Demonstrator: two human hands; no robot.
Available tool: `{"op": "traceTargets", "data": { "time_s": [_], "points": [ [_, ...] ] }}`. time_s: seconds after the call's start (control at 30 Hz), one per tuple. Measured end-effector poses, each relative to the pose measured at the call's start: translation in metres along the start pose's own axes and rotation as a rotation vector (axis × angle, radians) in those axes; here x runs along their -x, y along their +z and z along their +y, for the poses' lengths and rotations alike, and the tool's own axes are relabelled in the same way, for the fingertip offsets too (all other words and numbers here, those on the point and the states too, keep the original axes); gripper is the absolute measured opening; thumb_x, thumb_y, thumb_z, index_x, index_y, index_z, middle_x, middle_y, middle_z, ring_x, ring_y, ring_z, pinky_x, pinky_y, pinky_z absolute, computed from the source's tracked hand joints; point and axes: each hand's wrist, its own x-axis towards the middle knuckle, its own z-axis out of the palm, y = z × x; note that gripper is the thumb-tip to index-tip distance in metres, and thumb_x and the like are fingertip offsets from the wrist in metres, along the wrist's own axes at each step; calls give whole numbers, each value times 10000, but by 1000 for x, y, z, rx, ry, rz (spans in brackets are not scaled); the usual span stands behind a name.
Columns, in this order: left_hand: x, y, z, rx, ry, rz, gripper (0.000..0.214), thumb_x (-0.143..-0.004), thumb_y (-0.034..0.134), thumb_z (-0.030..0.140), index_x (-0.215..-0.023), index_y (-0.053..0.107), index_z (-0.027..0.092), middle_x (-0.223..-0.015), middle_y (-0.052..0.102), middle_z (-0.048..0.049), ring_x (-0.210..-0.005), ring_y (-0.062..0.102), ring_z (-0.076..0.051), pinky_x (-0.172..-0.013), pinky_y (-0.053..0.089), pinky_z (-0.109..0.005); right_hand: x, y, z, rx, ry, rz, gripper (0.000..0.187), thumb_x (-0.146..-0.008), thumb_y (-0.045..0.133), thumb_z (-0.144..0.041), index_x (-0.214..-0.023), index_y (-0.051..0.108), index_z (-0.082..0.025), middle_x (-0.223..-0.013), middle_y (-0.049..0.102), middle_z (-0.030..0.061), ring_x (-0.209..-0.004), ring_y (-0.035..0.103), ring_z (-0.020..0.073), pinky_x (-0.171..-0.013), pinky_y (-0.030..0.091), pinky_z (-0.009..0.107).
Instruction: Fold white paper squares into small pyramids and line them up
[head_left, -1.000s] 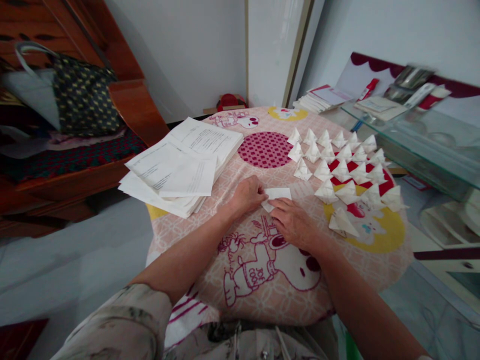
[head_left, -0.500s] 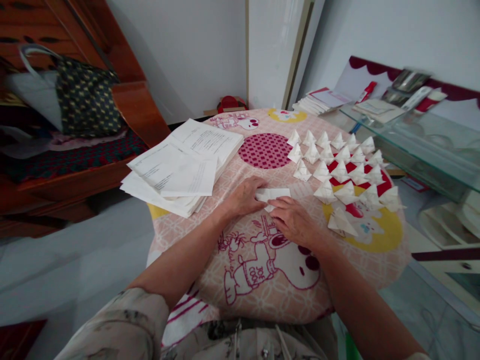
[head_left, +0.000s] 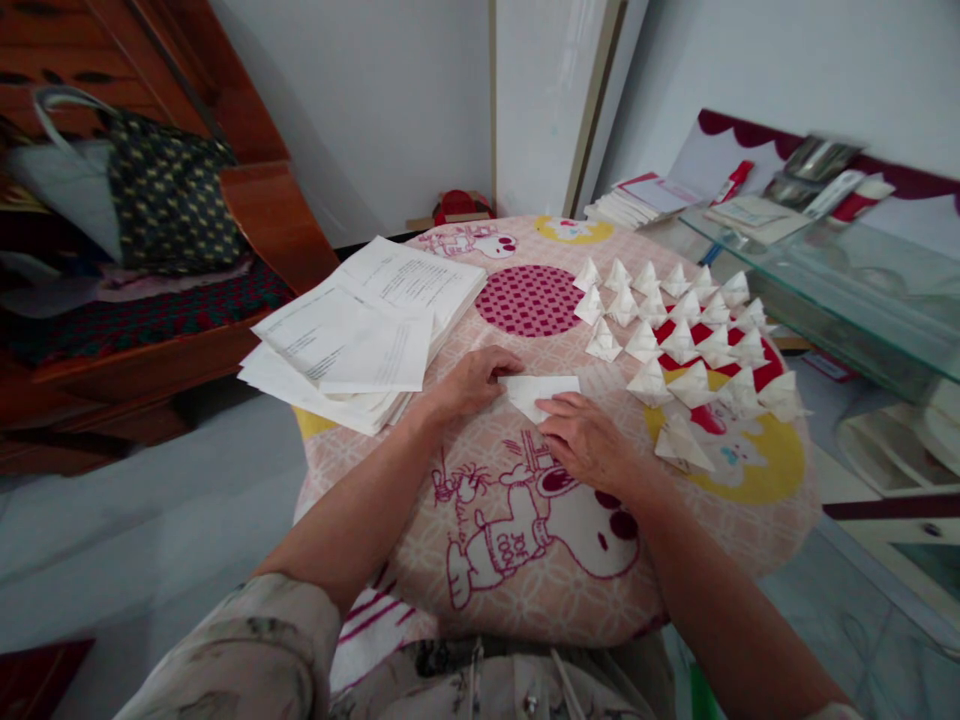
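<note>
A small piece of folded white paper [head_left: 534,392] lies on the patterned tablecloth in front of me, with a straight top edge and a point towards me. My left hand [head_left: 478,380] has curled fingers closed on the paper's left corner. On the lower right side of the same paper, my right hand [head_left: 583,435] presses with its thumb and fingers drawn together. To the right stand several folded paper pieces [head_left: 679,340] in rows, each with peaked corners. One more folded paper piece [head_left: 682,445] sits nearer to me, beside my right wrist.
A thick stack of printed sheets [head_left: 352,340] rests on the round table's left side. A glass shelf [head_left: 847,290] with boxes and cups borders it on the right. Further left, a bag [head_left: 169,190] sits on a wooden bench [head_left: 277,225].
My left hand has slid slightly left and back along the paper, uncovering more of its left part. My right hand stays in nearly the same place.
</note>
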Motion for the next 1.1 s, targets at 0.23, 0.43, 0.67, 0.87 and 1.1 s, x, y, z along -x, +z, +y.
{"op": "traceTargets", "data": {
  "time_s": [0.23, 0.43, 0.67, 0.87, 1.1],
  "points": [
    [3, 7, 21, -5, 123, 49, 289, -798, 578, 30, -997, 745, 157, -986, 722, -66, -872, 662, -148, -819, 543, -299, 0, 0, 0, 6, -16, 0, 162, -899, 555, -105, -842, 700, -151, -1178, 683, 133, -1131, 545, 281, -986, 463, 458],
    [1, 15, 20, -47, 85, -21, 210, -803, 630, 60, -931, 767, 156, -903, 719, -53, -846, 659, -149, -822, 523, -291, -4, 1, -1, 42, 12, 16, 189, -906, 586, -143, -1075, 667, -164, -1140, 649, 114, -1097, 530, 272, -944, 467, 443],
    [1, 14, 19, -41, 47, -44, 259, -763, 628, 37, -934, 767, 172, -903, 717, -35, -850, 650, -146, -817, 512, -282, -20, 4, -10, 169, 57, -9, 201, -940, 603, -255, -1104, 688, -176, -1118, 608, 139, -1041, 519, 284, -906, 461, 460],
    [2, 15, 17, -30, 36, -43, 282, -771, 598, 41, -956, 764, 175, -890, 708, -32, -791, 634, -130, -773, 516, -264, -15, 1, -7, 83, 40, -1, 166, -962, 556, -215, -909, 706, -170, -1045, 619, 114, -1024, 540, 251, -909, 483, 424],
    [1, 15, 11, -36, 49, -61, 267, -776, 607, 51, -954, 761, 177, -938, 723, -40, -870, 645, -151, -840, 510, -296, 4, 2, 3, -26, -20, 85, 246, -956, 542, -183, -768, 701, -173, -1052, 657, 112, -1007, 593, 234, -915, 517, 406]
  ]
}}
